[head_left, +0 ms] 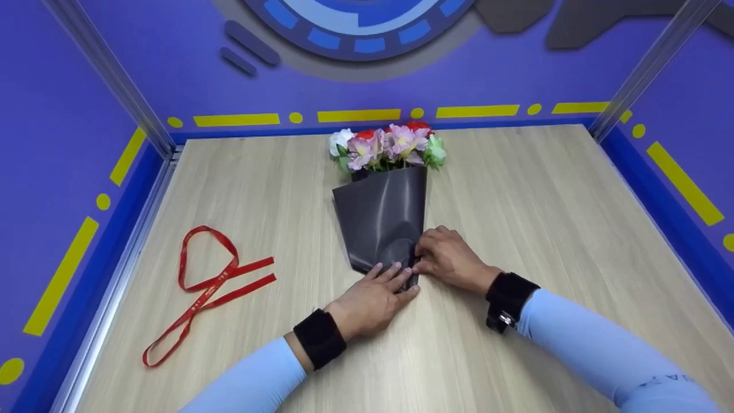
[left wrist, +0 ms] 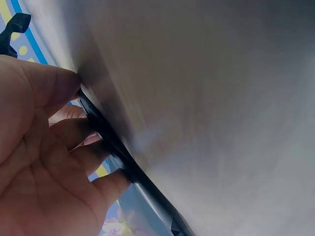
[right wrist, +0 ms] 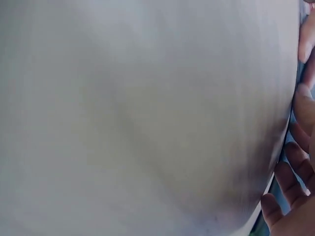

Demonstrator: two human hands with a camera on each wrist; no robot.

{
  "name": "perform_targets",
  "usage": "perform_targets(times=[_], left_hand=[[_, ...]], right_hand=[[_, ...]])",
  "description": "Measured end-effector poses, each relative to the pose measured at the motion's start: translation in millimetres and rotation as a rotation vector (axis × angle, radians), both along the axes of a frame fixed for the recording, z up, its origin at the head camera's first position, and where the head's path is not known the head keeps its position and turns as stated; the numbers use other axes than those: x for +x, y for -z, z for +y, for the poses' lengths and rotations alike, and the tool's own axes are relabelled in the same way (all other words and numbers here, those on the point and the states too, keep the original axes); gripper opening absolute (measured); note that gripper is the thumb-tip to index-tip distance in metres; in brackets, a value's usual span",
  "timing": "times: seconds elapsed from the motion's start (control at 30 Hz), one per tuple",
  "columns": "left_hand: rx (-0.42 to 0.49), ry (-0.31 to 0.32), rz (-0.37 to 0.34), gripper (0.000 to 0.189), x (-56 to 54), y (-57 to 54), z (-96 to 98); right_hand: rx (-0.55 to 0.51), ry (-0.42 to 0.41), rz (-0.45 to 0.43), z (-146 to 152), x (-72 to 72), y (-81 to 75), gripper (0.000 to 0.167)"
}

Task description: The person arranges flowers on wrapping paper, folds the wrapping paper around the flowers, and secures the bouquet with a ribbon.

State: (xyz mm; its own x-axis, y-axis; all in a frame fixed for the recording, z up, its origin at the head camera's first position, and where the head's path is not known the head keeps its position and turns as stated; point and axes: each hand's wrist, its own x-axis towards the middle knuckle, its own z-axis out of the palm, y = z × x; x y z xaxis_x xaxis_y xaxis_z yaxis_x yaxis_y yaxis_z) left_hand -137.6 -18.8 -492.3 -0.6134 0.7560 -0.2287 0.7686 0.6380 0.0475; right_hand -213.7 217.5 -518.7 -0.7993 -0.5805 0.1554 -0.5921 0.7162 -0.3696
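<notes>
A bouquet of artificial flowers (head_left: 395, 143), pink, red, white and pale green, lies with its blooms toward the back wall. Dark grey wrapping paper (head_left: 375, 215) is folded round its stems, which are hidden. My left hand (head_left: 370, 301) presses the narrow lower end with fairly straight fingers; in the left wrist view the fingertips touch the dark paper edge (left wrist: 118, 147). At the lower right edge of the wrap, my right hand (head_left: 453, 258) pinches the paper between thumb and bent fingers. The right wrist view shows fingers (right wrist: 290, 182) along that edge.
A red ribbon (head_left: 209, 292) lies looped on the wooden table (head_left: 533, 201), left of the bouquet. Blue-purple panels (head_left: 189, 80) with yellow marks stand round the back and sides. A metal rail (head_left: 123, 287) runs along the left edge.
</notes>
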Motion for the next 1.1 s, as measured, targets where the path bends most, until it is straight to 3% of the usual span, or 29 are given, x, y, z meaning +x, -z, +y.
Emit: perform_targets(times=[0.4,0.8,0.93,1.1], left_hand=[[-0.012,0.018,0.005,0.051,1.2,-2.4,4.7],[-0.024,-0.001,0.000,0.051,-1.2,-5.1,3.6],[-0.014,-0.001,0.002,0.052,-1.0,-4.0,4.9],[-0.006,-0.009,-0.007,0.052,-0.5,-5.0,6.1]], right_hand=[[-0.017,0.101,-0.131,13,-45.3,-8.2,0.031],[0.054,0.008,-0.332,9,-87.4,-20.9,0.039],[0.119,0.014,-0.353,7,-96.6,-24.7,0.041],[0.082,0.027,-0.337,11,-103.3,-24.9,0.040]])
